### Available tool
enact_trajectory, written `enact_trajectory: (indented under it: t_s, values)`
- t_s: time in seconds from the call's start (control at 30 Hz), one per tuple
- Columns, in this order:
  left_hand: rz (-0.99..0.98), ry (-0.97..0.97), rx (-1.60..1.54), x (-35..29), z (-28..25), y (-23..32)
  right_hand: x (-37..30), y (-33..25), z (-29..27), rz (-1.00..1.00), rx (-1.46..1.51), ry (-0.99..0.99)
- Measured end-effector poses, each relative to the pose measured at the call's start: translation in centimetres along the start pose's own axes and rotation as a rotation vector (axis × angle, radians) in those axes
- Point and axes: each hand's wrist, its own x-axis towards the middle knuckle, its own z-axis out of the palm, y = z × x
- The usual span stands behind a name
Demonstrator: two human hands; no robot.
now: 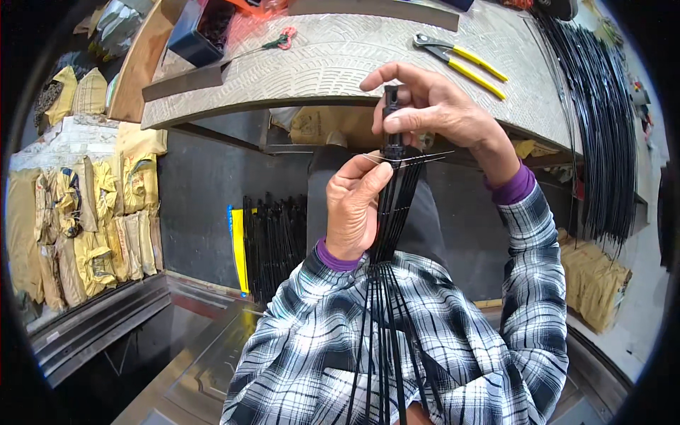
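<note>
An umbrella frame (397, 212) with long thin black ribs lies along my lap and chest, its ribs fanning toward me. At its far end is a black hub (391, 117), standing upright between my hands. My right hand (446, 106) grips this hub between thumb and fingers, with the index finger curled over its top. Just below, my left hand (354, 202) pinches at the rib ends, where a thin wire (433, 155) crosses the ribs and sticks out to the right. Fingertips hide part of the wire.
On the table (326, 71) lie yellow-handled pincers (474, 69) and small red-handled scissors (282, 40). A blue bin (202, 35) sits at the far left. Bundles of black ribs (605, 134) hang over the right edge; more ribs (273, 237) stand left of my legs.
</note>
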Motion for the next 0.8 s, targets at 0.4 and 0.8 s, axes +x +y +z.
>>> enact_trajectory:
  t_s: [0.4, 0.8]
  values:
    - [0.033, 0.0, 0.041, 0.1, -0.5, 0.0, 0.5, 0.2, 1.3, 0.011, -0.214, 0.134]
    - [0.053, 0.048, 0.057, 0.3, -0.4, -0.6, 0.2, 0.6, 1.5, -0.148, -0.442, 0.191]
